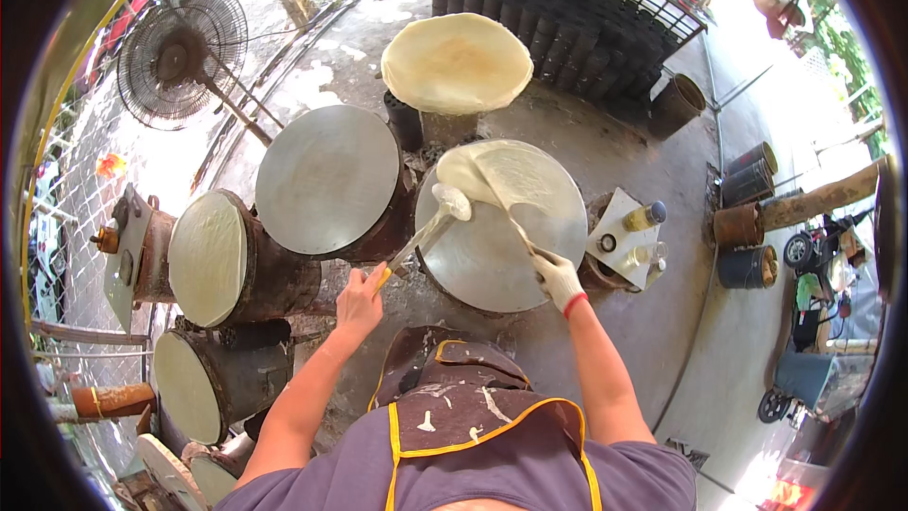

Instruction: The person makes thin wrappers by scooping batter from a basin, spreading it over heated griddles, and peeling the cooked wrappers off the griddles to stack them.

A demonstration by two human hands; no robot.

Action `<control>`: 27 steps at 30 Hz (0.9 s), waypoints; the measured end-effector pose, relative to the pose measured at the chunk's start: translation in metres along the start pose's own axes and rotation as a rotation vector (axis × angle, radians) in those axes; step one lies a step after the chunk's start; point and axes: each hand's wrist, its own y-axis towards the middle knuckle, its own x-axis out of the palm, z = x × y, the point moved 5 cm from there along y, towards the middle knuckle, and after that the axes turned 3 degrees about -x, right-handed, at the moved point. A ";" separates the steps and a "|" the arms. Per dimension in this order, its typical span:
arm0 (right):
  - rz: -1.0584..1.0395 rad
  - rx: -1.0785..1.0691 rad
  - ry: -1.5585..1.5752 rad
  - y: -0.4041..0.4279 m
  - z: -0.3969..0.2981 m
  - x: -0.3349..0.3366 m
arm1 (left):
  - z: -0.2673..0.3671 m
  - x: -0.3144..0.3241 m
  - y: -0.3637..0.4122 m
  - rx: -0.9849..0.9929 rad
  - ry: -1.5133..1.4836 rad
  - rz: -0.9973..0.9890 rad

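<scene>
My left hand grips the yellow-ended handle of a batter-coated ladle. Its bowl is over a round metal griddle in front of me. Pale wet batter covers the far part of that griddle in a swirled layer, thicker towards the left. A white glove with a red cuff covers my right hand, which is closed around a long thin spreader. The spreader's blade reaches across the batter, and bare metal shows on the near side of the plate.
Left of it is a bare round griddle; a browning sheet of batter covers one beyond. Batter-covered plates on drum stoves stand further left, near a pedestal fan. Jars rest on a board at right. Black briquettes are stacked behind.
</scene>
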 end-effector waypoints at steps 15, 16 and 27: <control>0.130 -0.205 -0.006 0.065 -0.026 -0.040 | 0.031 0.052 -0.045 -0.533 -1.094 0.027; -0.027 -0.110 -0.161 0.058 -0.044 -0.015 | 0.035 0.058 -0.046 -0.557 -1.101 0.034; -0.278 0.062 -0.220 0.073 -0.067 -0.020 | 0.063 0.079 -0.088 -0.668 -1.016 0.117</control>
